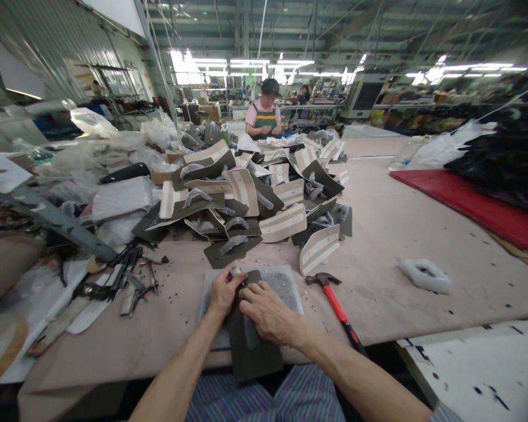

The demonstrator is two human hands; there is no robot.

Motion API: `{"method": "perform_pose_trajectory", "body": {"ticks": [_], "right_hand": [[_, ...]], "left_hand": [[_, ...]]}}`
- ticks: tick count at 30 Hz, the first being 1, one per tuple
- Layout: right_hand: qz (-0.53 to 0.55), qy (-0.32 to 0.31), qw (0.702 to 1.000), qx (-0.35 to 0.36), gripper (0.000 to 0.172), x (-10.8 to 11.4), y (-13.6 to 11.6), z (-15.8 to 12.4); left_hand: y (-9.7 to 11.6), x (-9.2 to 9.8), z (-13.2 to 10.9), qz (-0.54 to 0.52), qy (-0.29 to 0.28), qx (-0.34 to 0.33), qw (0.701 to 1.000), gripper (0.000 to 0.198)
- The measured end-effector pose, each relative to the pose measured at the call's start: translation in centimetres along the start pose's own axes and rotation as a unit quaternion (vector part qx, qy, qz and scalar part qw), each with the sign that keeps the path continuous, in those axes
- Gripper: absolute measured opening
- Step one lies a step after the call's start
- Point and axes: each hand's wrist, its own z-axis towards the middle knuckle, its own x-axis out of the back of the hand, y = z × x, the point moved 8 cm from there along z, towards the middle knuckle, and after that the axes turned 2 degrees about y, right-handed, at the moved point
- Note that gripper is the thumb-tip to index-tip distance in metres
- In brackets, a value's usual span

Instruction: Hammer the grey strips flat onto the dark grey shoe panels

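Note:
A dark grey-green shoe-upper piece (253, 351) lies on a pale cutting pad (281, 284) at the table's near edge. My left hand (223, 291) is closed in a fist around a small tool whose top shows at the thumb, held upright at the piece's far end. My right hand (266, 313) lies on the piece just right of it, fingers bent and pressing the material down. A red-handled hammer (337, 305) rests on the table right of the pad, untouched.
A big heap of dark and cream cut pieces (246, 199) fills the middle of the table. Metal tools (132, 281) lie at left, a white foam block (425, 275) at right, a red mat (470, 202) far right. Another person (264, 114) works at the far end.

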Motion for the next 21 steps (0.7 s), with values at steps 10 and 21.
{"method": "perform_pose_trajectory", "body": {"ticks": [10, 21], "right_hand": [[-0.053, 0.028, 0.932, -0.359, 0.014, 1.4, 4.8, -1.2], [0.171, 0.122, 0.88, -0.426, 0.041, -2.3, 3.3, -3.4]], "left_hand": [[11.1, 3.4, -0.5, -0.113, 0.161, -0.169, 0.966, 0.03], [2.2, -2.5, 0.5, -0.055, -0.039, -0.058, 0.996, 0.031]]}}
